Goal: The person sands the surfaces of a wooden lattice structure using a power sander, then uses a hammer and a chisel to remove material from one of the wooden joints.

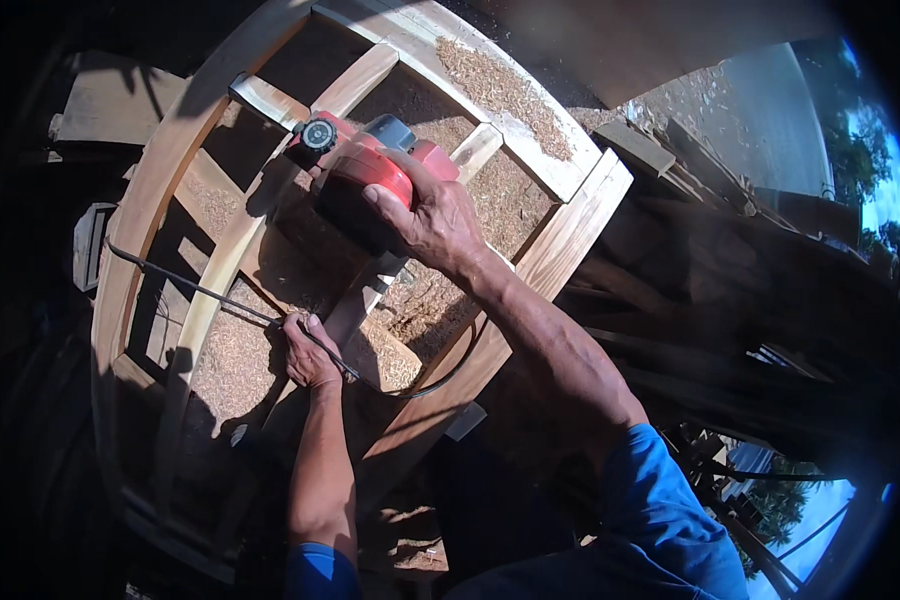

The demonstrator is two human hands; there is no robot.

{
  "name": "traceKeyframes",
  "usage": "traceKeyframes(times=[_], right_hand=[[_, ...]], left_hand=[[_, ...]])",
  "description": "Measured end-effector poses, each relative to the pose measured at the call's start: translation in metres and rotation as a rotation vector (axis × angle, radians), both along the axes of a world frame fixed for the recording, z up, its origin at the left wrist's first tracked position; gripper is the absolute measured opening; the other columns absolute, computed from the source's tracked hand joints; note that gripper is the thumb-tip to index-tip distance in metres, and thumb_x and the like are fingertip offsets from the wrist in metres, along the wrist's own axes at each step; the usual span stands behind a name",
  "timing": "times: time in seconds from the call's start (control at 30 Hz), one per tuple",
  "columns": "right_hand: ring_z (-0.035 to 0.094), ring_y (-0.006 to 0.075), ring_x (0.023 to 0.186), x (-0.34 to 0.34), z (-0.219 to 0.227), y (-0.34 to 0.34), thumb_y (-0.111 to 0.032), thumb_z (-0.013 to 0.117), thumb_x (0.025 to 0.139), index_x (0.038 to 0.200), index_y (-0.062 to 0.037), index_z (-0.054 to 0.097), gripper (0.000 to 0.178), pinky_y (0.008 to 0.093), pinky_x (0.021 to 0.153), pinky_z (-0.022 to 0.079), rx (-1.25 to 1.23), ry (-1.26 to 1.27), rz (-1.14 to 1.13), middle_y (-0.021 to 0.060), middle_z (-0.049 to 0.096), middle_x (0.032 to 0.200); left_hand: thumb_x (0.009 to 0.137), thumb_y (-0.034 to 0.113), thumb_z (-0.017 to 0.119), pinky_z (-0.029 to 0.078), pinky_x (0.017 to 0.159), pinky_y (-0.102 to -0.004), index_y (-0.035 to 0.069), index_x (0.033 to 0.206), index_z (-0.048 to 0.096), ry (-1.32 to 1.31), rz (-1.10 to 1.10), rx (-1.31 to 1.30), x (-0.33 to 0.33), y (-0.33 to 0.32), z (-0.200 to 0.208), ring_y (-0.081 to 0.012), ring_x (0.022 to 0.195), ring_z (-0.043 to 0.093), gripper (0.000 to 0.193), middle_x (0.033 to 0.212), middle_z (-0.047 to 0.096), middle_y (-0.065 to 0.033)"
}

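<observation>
My right hand is wrapped around the handle of a red and black electric planer with a dark round knob at its front. The planer sits over the crossbars of a wooden lattice frame, tilted across it. My left hand is low beside a crossbar, its fingers curled at a black power cord that passes between thumb and fingers. This cord runs from the frame's left rail, through the left hand, and loops back up at the right. The planer's underside is hidden.
Wood shavings lie on the frame's upper rail and fill the ground seen through its openings. Stacked boards stand at the upper right. A flat board lies beyond the left rail. Deep shadow hides much of both sides.
</observation>
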State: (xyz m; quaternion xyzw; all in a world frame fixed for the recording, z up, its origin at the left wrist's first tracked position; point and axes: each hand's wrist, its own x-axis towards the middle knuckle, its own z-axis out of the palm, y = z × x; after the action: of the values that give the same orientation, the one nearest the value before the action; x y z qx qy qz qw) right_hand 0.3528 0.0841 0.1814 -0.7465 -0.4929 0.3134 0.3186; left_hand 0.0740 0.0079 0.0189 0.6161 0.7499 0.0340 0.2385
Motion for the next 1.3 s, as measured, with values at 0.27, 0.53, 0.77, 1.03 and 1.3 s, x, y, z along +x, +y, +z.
traceKeyframes(times=[0.27, 0.53, 0.77, 1.03, 1.3], right_hand=[[0.072, 0.018, 0.069, 0.097, 0.006, -0.252, -0.031, 0.064, 0.095, 0.143, -0.0061, 0.051, 0.056, 0.0328, 0.067, 0.058, -0.112, 0.047, -0.076, 0.0128, 0.075, 0.092], [0.065, 0.0097, 0.067, 0.096, -0.013, -0.279, -0.029, 0.067, 0.094, 0.145, -0.0063, 0.049, 0.058, 0.0276, 0.064, 0.053, -0.155, 0.211, -0.123, 0.0087, 0.075, 0.097], [0.073, 0.0198, 0.087, 0.081, -0.016, -0.221, -0.027, 0.071, 0.091, 0.145, -0.0098, 0.05, 0.06, 0.0326, 0.081, 0.055, -0.228, 0.22, -0.119, 0.013, 0.075, 0.096], [0.074, 0.0314, 0.086, 0.045, -0.026, -0.159, -0.032, 0.068, 0.093, 0.144, -0.0149, 0.049, 0.057, 0.0378, 0.076, 0.056, -0.126, 0.125, -0.122, 0.0148, 0.073, 0.088], [0.074, 0.0331, 0.084, 0.016, -0.023, -0.094, -0.036, 0.066, 0.094, 0.143, -0.0157, 0.05, 0.056, 0.0415, 0.074, 0.056, -0.147, 0.1, -0.154, 0.0156, 0.073, 0.084]], left_hand=[[0.102, 0.041, 0.048, 0.047, 0.077, -0.0552, 0.014, 0.129, 0.046, -0.045, -0.03, 0.05, -0.001, -0.003, 0.006, -0.0452, 0.097, 0.065, 0.039, 0.109, 0.068, -0.0213], [0.099, 0.039, 0.054, 0.049, 0.074, -0.0525, 0.011, 0.128, 0.046, 0.027, -0.048, 0.043, -0.002, 0.0, 0.007, -0.0412, 0.093, 0.066, 0.041, 0.105, 0.069, -0.0192], [0.102, 0.043, 0.047, 0.047, 0.077, -0.0551, 0.013, 0.128, 0.046, -0.014, -0.041, 0.109, 0.003, -0.001, 0.009, -0.0449, 0.096, 0.065, 0.04, 0.106, 0.069, -0.0203], [0.1, 0.036, 0.054, 0.048, 0.077, -0.0542, 0.012, 0.127, 0.047, -0.039, -0.058, 0.109, -0.002, 0.0, 0.007, -0.0446, 0.096, 0.065, 0.036, 0.106, 0.068, -0.0215], [0.097, 0.036, 0.059, 0.051, 0.079, -0.0504, 0.011, 0.127, 0.05, -0.019, -0.047, 0.108, -0.002, 0.002, 0.011, -0.0409, 0.097, 0.066, 0.04, 0.11, 0.068, -0.0185]])
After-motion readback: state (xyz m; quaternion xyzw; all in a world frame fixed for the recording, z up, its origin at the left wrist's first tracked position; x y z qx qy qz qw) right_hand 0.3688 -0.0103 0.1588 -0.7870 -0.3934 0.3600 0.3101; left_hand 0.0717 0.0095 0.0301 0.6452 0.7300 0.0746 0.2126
